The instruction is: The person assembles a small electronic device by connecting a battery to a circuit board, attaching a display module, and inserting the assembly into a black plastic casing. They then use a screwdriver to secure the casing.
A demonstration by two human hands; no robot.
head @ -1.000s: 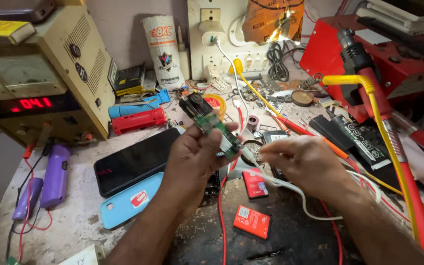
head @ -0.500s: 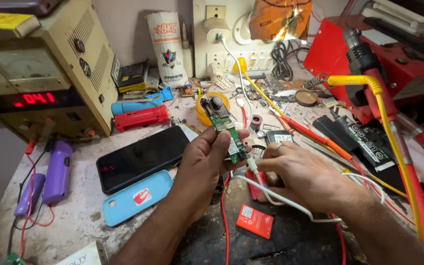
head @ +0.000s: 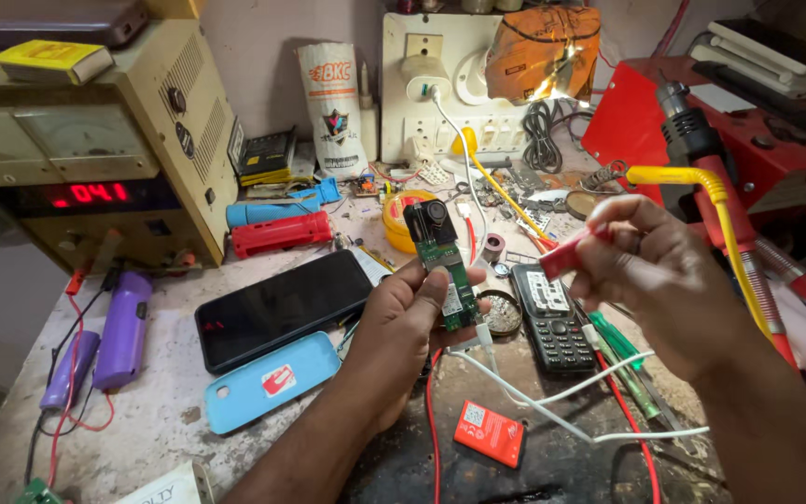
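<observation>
My left hand [head: 401, 329] holds a narrow green circuit board [head: 447, 271] upright, with a black round part at its top and a white cable [head: 552, 397] plugged into its lower end. My right hand [head: 664, 280] is raised to the right of the board and grips a red probe [head: 566, 254] by its handle, a red lead trailing below. The probe tip points left toward the board and stands apart from it.
A beige power supply [head: 86, 159] with a red display stands at the left. A black phone [head: 277, 306], a blue phone case [head: 268, 383], a keypad phone [head: 552, 317], a red battery [head: 489, 433], purple cylinders [head: 121, 329], screwdrivers [head: 622, 359] and a red station [head: 729, 121] crowd the bench.
My right hand has lifted away from the board's lower end and moved up and right, now gripping the red probe. My left hand has stood the board more upright.
</observation>
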